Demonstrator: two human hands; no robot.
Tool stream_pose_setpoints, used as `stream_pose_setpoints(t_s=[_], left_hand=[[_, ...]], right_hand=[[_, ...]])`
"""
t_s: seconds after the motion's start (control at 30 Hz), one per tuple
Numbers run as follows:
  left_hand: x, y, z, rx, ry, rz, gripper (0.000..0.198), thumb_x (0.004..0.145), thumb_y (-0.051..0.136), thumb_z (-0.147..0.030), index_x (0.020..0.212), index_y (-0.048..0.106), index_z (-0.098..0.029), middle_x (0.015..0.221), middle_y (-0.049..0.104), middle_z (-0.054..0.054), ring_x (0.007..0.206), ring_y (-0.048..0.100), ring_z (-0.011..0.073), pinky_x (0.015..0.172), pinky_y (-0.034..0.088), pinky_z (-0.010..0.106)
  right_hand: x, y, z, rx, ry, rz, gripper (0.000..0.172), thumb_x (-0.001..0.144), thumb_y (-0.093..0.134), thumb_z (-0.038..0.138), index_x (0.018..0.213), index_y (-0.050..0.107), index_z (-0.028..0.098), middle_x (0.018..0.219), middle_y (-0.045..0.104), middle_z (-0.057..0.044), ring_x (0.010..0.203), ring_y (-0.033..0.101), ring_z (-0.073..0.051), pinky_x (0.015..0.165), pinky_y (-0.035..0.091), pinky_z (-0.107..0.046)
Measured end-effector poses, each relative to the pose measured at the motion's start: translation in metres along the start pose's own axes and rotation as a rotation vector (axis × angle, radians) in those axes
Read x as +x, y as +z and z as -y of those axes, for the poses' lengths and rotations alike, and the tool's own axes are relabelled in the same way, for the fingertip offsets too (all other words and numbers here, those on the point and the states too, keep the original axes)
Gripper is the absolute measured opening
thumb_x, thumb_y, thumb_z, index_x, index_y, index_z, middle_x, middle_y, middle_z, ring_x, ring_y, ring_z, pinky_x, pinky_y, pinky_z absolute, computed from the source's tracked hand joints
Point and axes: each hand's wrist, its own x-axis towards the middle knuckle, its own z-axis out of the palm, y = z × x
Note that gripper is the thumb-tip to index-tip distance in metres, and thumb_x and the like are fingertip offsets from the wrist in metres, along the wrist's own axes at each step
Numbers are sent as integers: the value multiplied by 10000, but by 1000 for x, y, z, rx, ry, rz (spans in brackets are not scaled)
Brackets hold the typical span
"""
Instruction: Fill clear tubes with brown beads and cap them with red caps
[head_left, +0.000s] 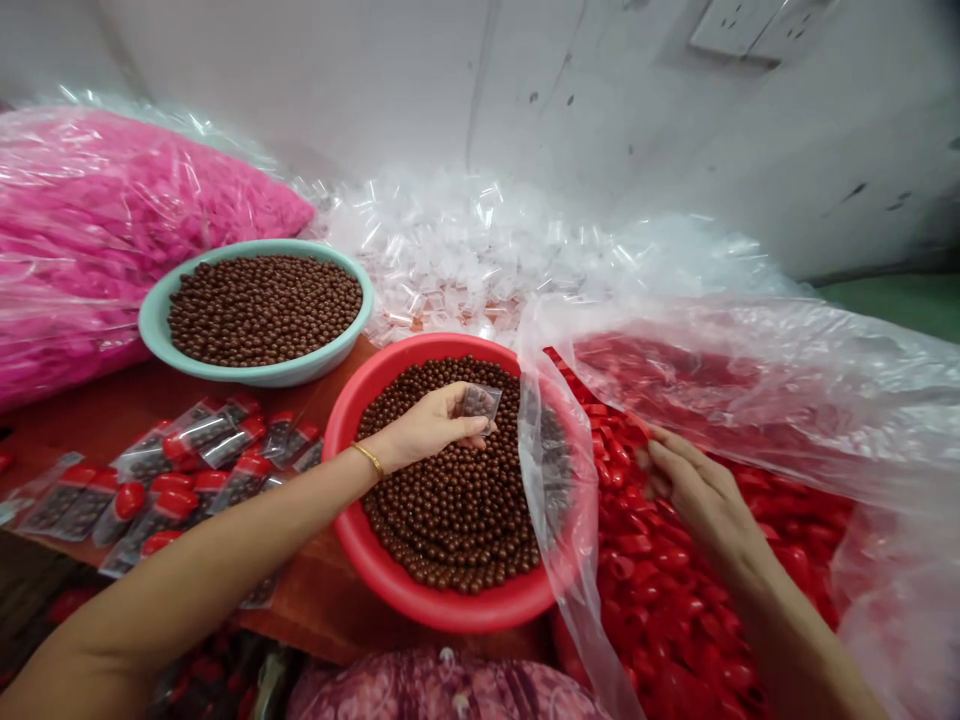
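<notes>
Above the brown balls in the red basin [457,610], my left hand [429,428] pinches a small clear plastic box [481,402] with brown balls in it. The box is tilted, and my fingers partly cover it. My right hand [686,475] is over the red plastic caps [660,570] in an opened clear bag [547,460]. Its fingers are bent together at the tips, with a bit of red plastic like the caps showing there; the fingertips are slightly blurred. The bag's edge hangs over the basin's right side.
A light blue basin [300,372] of brown balls stands behind at left. Filled clear boxes with red caps [217,435] lie on the red-brown table [315,590]. A bag of pink pieces [112,220] and a heap of clear boxes [450,250] sit along the wall [337,80].
</notes>
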Motion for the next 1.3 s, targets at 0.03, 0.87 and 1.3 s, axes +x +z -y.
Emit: stream_pose_setpoints(t_s=[0.03, 0.87, 1.3], left_hand=[[0, 1, 1, 61, 33, -18, 235, 728, 631, -212, 938, 559, -134, 896, 595, 37, 800, 579, 135, 769, 475, 305], [-10, 9, 3, 371, 165, -164, 162, 727, 582, -235, 854, 532, -149, 765, 558, -4, 695, 503, 115, 658, 418, 246], [-13, 3, -1, 888, 136, -183, 54, 656, 532, -210, 684, 527, -164, 591, 509, -25, 536, 423, 100, 522, 279, 230]], right_hand=[[3, 8, 8, 127, 0, 36, 217, 731, 548, 408, 741, 571, 192, 610, 557, 6, 450, 443, -97, 447, 384, -243], [-1, 103, 49, -146, -896, 99, 400, 913, 418, 187, 1299, 517, 232, 913, 662, -71, 848, 641, -168, 770, 533, -313], [-3, 96, 38, -194, -1010, 301, 464, 882, 428, 181, 1341, 490, 204, 698, 600, -34, 603, 587, -137, 564, 534, -283]])
